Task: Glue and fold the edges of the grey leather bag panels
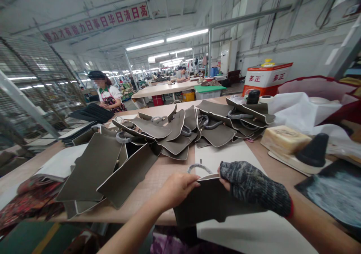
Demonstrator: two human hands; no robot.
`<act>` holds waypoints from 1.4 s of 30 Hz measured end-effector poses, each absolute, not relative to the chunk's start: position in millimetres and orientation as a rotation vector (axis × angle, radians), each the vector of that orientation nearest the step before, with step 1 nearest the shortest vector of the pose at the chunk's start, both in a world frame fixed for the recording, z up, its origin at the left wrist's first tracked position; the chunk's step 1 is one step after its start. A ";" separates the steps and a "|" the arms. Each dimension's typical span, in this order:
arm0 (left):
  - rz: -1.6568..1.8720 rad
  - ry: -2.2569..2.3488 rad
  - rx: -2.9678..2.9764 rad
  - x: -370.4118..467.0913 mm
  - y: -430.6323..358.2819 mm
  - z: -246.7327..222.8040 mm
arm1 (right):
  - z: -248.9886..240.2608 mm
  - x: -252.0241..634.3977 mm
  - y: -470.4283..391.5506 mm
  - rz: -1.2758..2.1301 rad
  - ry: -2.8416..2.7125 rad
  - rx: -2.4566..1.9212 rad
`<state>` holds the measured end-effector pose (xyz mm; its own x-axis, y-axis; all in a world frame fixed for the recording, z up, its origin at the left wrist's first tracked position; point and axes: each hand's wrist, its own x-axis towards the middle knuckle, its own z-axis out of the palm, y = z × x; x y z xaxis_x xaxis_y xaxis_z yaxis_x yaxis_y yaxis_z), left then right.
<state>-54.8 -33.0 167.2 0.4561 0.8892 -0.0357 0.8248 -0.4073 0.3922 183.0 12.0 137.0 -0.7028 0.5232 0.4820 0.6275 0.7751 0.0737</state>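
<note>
Between my hands is a dark olive-grey handbag panel (208,205) with a pale edge and a wrapped loop handle (200,166) at its top. My left hand (179,188), bare, pinches the top edge left of the handle. On the right, my right hand (248,180) wears a dark knitted fingerless glove and grips the same edge; its fingertips are partly hidden. The panel hangs over the table's front edge, above white sheets (234,156). Beyond it lies a heap of similar panels (172,130) with wrapped handles, and two larger panels (93,167) stand folded at left.
To the right are a yellowish block (284,137), a black cone-shaped object (313,148) and a red-and-white can (266,79). White plastic wrapping (304,109) lies behind them. A co-worker in an apron (111,96) stands at far left by dark stacked sheets (91,113).
</note>
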 end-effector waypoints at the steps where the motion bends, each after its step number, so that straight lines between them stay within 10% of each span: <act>1: 0.265 1.437 2.356 -51.9 -32.0 167.6 | 136.9 181.8 11.9 -0.324 -2.527 -0.868; 17: 0.355 1.412 2.197 -67.8 -28.7 163.1 | 138.8 206.4 1.8 0.846 -2.186 -1.059; 42: 0.499 1.341 2.362 -26.5 -44.8 165.1 | 137.4 194.9 -8.1 0.699 -2.076 -0.965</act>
<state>-26.5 -44.8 165.1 0.4823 0.8680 0.1179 0.7339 -0.4739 0.4866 194.9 -8.1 137.4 -0.4513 0.8047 0.3858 0.4074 0.5704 -0.7132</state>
